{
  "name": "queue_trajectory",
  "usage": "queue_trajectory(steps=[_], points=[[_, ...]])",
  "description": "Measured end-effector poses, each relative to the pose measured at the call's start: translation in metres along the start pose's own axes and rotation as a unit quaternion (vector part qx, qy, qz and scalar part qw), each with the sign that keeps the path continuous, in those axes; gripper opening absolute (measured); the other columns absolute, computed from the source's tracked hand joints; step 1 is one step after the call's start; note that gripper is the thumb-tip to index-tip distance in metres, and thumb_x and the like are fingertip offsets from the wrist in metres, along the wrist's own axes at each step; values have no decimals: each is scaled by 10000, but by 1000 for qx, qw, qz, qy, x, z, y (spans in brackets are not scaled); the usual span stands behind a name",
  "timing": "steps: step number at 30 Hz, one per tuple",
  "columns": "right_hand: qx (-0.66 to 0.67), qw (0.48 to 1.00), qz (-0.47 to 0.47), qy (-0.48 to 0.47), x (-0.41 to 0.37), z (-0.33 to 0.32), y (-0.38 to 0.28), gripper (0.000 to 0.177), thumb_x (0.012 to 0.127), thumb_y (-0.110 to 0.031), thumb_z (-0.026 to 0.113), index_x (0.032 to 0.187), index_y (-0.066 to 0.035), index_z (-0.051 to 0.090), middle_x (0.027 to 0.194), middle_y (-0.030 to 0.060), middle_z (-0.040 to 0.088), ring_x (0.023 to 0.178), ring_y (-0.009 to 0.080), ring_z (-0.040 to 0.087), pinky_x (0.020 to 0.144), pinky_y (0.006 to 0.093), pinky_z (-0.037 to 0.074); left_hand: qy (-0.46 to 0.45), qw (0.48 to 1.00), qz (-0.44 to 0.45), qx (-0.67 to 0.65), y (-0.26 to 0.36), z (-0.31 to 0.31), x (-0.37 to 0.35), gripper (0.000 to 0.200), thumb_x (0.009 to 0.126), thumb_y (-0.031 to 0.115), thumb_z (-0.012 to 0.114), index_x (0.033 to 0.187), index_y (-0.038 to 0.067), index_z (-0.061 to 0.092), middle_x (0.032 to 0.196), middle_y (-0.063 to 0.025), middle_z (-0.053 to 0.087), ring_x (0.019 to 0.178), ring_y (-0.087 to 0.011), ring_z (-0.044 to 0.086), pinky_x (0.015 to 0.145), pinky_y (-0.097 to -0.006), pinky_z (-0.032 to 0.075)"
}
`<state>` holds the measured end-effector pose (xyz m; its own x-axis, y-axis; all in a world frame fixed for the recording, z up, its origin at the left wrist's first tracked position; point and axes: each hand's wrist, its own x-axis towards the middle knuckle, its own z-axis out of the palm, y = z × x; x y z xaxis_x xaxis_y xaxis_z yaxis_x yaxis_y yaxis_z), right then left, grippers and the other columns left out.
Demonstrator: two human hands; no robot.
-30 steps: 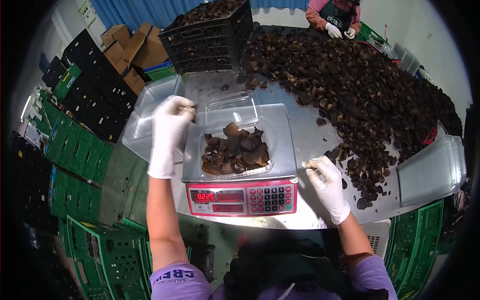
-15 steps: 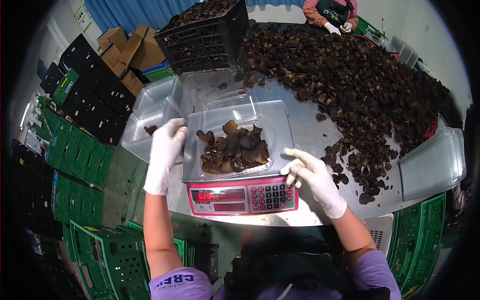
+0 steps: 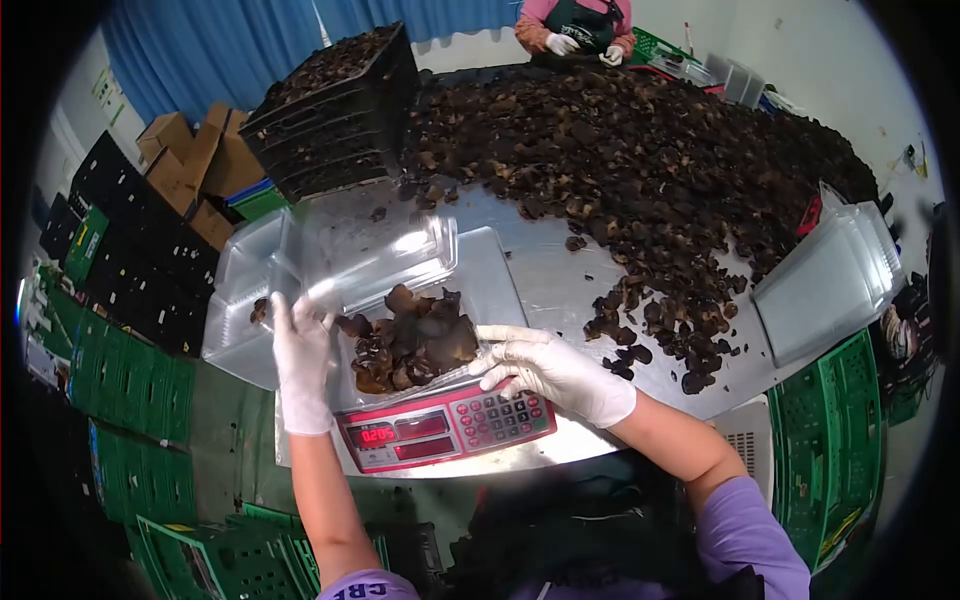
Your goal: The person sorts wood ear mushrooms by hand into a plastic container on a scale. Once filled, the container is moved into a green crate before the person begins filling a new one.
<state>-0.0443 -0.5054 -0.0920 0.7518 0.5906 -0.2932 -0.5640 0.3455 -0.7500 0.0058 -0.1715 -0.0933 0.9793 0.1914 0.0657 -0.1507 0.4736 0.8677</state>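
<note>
A clear plastic container (image 3: 455, 376) holding a heap of dark brown wood ear mushrooms (image 3: 415, 335) rests on the red-framed digital scale (image 3: 450, 437), whose red display appears to read 0.205. Its hinged-looking clear lid (image 3: 440, 272) lies back on the far side. At the container's left side is my left hand (image 3: 303, 365), white-gloved, fingers apart, with nothing visible in it. My right hand (image 3: 560, 372), also gloved, has bent fingers closed against the container's right edge; the thumb sits lower, above the scale keys.
Clear containers (image 3: 240, 310) stand at left, one with a mushroom piece inside. Loose mushrooms (image 3: 640, 170) cover the table's far right. A full black crate (image 3: 330, 150) stands behind; stacked clear containers (image 3: 830, 285) are at right. A gloved co-worker (image 3: 575, 30) stands at the far side.
My right hand has moved in to the container's right edge, its fingers closing there. My left hand has shifted lower, towards the container's left side. The whole view has turned and shifted.
</note>
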Motion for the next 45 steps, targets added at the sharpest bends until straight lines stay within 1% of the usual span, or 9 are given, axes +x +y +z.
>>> queue_trajectory(steps=[2, 6, 9, 10, 12, 18, 25, 36, 45], points=[[-7, 1000, 1, -3, -1, -1, -1, 477, 993, -150, 476, 1407, 40, 336, 1096, 166, 638, 862, 168, 664, 635, 231, 541, -178, 976, 47, 113, 14, -5, -25, 577, 997, 498, 380, 1037, 2, 671, 1186, -98, 621, 1081, -214, 570, 947, -364, 435], [-73, 997, 31, 6, 2, 7, -13, 483, 971, -324, 529, 1317, 3, 449, 1014, 86, 622, 824, 125, 622, 653, 243, 495, -16, 809, 148, 569, 33, 39, -94, 335, 832, 198, 709, 1084, 6, 599, 1094, -104, 611, 1024, -197, 577, 933, -343, 431], [-175, 983, 24, 43, 12, 18, -14, 418, 950, -268, 583, 1214, 32, 460, 930, 90, 627, 739, 135, 653, 568, 233, 519, 34, 811, -22, 584, 20, 20, -108, 311, 868, 147, 684, 1105, -17, 565, 736, -22, 553, 687, -91, 482, 632, -248, 420], [-175, 984, -11, 39, 17, 15, -3, 359, 951, -207, 581, 1194, 25, 453, 925, 86, 625, 735, 126, 646, 566, 226, 512, -1, 846, 0, 532, 7, 3, -107, 265, 924, 175, 619, 1093, -24, 579, 708, -29, 561, 638, -85, 517, 574, -236, 424], [-165, 985, 1, 44, 19, 17, -2, 317, 953, -150, 567, 1187, 24, 443, 901, 80, 621, 719, 124, 634, 572, 226, 513, 3, 918, -225, 326, 13, 4, -110, 320, 982, 259, 537, 1145, -16, 554, 794, -119, 650, 575, -134, 621, 459, -238, 463], [-122, 988, -77, 56, 15, -7, 18, 255, 936, -48, 548, 1167, 7, 454, 854, 68, 612, 671, 116, 616, 585, 225, 512, -67, 969, -132, 199, -2, 27, -130, 444, 960, 253, 580, 1293, -25, 487, 859, -138, 666, 649, -160, 654, 554, -233, 514], [-117, 979, -163, 40, -36, -9, 20, 301, 931, 11, 486, 1222, -11, 411, 848, 56, 563, 676, 88, 585, 559, 204, 471, -14, 978, -105, 177, -18, 56, -150, 518, 878, -44, 519, 1388, -21, 431, 852, -118, 676, 626, -155, 641, 565, -225, 511], [-81, 974, -209, 36, -65, -28, 32, 382, 920, -2, 552, 1281, 8, 427, 856, 72, 597, 696, 110, 601, 621, 209, 478, -5, 981, -117, 152, -34, 72, -187, 523, 868, -22, 531, 1380, -45, 428, 898, -129, 683, 678, -173, 663, 626, -252, 535], [-206, 954, -220, 3, -53, -3, 59, 359, 937, -105, 570, 1261, 32, 499, 869, 65, 635, 714, 94, 579, 642, 211, 458, 249, 935, 92, 236, 93, 61, -259, 468, 856, 26, 494, 1320, -25, 512, 804, -76, 657, 586, -90, 588, 518, -192, 451]])
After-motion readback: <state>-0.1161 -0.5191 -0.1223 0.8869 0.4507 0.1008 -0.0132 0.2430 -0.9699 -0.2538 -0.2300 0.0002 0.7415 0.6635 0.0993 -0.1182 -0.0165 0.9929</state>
